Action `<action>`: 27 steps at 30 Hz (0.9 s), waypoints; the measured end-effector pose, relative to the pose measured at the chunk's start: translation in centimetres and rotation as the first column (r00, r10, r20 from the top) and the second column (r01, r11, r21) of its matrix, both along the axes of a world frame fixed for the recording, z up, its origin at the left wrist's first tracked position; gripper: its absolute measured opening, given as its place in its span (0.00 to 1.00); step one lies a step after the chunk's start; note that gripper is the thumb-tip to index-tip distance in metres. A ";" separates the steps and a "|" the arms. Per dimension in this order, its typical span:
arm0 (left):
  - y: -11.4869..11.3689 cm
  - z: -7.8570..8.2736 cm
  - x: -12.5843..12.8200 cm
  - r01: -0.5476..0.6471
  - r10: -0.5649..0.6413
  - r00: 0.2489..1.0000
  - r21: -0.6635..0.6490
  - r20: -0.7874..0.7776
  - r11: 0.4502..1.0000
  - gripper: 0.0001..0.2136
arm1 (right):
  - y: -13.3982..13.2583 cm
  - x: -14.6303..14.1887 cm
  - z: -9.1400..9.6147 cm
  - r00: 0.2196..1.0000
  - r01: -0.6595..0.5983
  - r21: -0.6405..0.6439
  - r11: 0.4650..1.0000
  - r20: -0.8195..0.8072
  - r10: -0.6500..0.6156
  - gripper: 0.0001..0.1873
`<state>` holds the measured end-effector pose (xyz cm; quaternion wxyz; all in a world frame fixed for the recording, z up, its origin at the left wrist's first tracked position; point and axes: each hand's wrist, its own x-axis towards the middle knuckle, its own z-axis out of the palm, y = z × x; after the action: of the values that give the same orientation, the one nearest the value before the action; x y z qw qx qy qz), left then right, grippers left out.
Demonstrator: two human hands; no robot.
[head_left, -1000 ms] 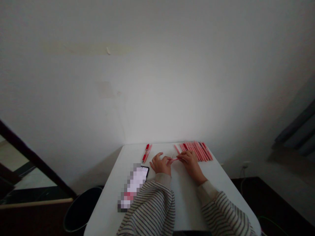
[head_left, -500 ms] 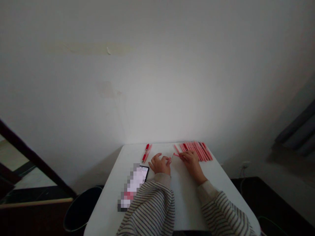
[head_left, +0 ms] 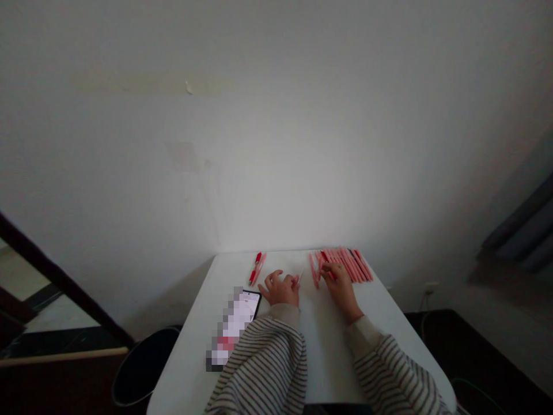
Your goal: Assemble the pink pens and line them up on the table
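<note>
Worktop (head_left: 194, 323): plain white. The row of pens (head_left: 348, 265) is mainly pink, with some deeper red. One separate pen (head_left: 253, 276) is red with a pale band; its neighbour (head_left: 260, 270) is pink. Slim rod (head_left: 301, 275): white. Phone (head_left: 253, 302): black edge, pale lilac screen. Sleeves (head_left: 263, 360): dark stripes on pale ground; cuffs (head_left: 285, 314) plain beige. Wall (head_left: 302, 144): greyish white, yellowish strip (head_left: 147, 82).

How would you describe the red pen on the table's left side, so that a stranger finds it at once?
Start at the white table against the pale wall. Near its far left corner, beyond the black-edged phone, lies a slim red pen. It is the left one of two, deeper red than the pale pink pen beside it.
</note>
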<state>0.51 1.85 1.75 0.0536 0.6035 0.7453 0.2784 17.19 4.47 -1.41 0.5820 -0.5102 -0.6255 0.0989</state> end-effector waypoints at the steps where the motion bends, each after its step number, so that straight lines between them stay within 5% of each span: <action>1: 0.0 -0.1 0.0 -0.002 0.002 1.000 0.003 -0.001 1.000 0.05 | 0.0 0.0 0.1 1.000 -0.003 0.002 1.000 0.005 0.003 0.19; 10: 0.0 0.0 0.0 -0.005 0.005 1.000 -0.018 -0.017 1.000 0.04 | 0.2 -0.2 -0.4 0.988 -0.079 -0.008 0.997 0.135 0.079 0.12; 22: 0.0 0.0 0.0 -0.014 0.014 0.999 -0.002 -0.036 1.000 0.05 | -0.1 0.0 -0.4 0.953 -0.010 -0.050 0.999 0.302 0.024 0.08; 27: 0.1 -0.1 0.0 0.004 -0.004 1.000 -0.011 -0.030 1.000 0.05 | 0.0 0.1 -0.4 0.966 -0.014 -0.013 1.000 0.257 0.016 0.10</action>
<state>0.51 1.97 1.64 0.0462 0.6087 0.7464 0.2648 17.29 4.43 -1.78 0.4925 -0.5171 -0.6990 0.0397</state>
